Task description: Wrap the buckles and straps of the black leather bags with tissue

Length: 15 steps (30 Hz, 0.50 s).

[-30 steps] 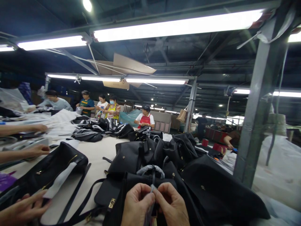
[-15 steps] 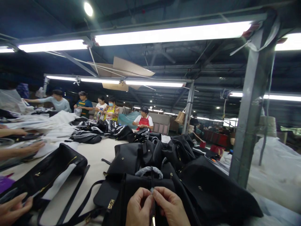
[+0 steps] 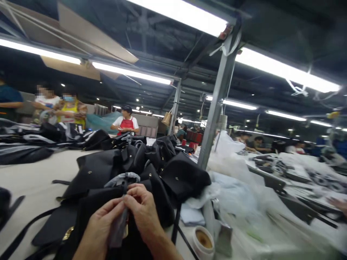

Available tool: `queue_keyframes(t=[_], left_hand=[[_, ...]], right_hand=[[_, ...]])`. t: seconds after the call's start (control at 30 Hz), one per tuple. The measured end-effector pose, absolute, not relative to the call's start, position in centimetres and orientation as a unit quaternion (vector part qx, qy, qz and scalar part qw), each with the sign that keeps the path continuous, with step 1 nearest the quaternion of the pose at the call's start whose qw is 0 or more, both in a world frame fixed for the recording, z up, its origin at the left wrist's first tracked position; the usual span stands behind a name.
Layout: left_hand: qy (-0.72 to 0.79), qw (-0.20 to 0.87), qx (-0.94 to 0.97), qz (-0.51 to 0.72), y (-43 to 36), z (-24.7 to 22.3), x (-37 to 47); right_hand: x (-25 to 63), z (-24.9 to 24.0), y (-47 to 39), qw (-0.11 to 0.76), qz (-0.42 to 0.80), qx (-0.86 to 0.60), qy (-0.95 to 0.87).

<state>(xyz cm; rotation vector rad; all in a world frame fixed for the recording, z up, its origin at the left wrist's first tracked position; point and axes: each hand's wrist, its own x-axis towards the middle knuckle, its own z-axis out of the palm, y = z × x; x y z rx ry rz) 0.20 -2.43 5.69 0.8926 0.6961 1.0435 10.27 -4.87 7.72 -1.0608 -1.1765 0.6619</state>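
In the head view a black bag [image 3: 93,202] lies before me, its looped handle [image 3: 116,178] wrapped in clear plastic. A thin dark strap [image 3: 125,188] runs from the handle down to my fingers. My left hand [image 3: 101,225] is closed in a pinch at the strap's lower part. Beside it, thumb and fingertips of my right hand [image 3: 143,209] pinch the same spot, touching the left fingertips. Below them hangs a greyish, plastic-looking strip [image 3: 118,231], partly covered by my left hand. Exactly what sits between the fingertips is hidden.
More black bags [image 3: 184,177] are heaped behind and to the right. A white tub with brown contents [image 3: 204,240] stands at the right, near clear plastic sheeting [image 3: 244,202]. A metal post [image 3: 217,104] rises beyond. Co-workers, one in a red apron [image 3: 127,124], are across the table [image 3: 40,180].
My view has swung right, so the bags and hands appear further left. Both hands still pinch at the strap; a greyish strip now shows below them. The neighbour's hands at left left the view.
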Motion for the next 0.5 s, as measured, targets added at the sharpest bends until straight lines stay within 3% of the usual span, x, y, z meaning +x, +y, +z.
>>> queue_keyframes(t=[0.13,0.27,0.4,0.5], left_hand=[[0.339,0.714,0.39,0.473,-1.7,5.5,0.1],[0.365,0.722,0.364,0.461,-1.4,5.6,-0.1],[0.37,0.731,0.355,0.45,-0.9,5.1,0.0],[0.364,0.733,0.353,0.453,-0.4,4.4,0.1]], right_hand=[[15.9,8.2,-7.2,0.567,0.172,-0.595,-0.544],[28.1,8.7,-13.5,0.495,0.022,-0.758,-0.423],[37.0,6.2,-18.6,0.378,0.035,-0.873,-0.305],[38.6,3.4,-19.8,0.35,0.088,-0.896,-0.258]])
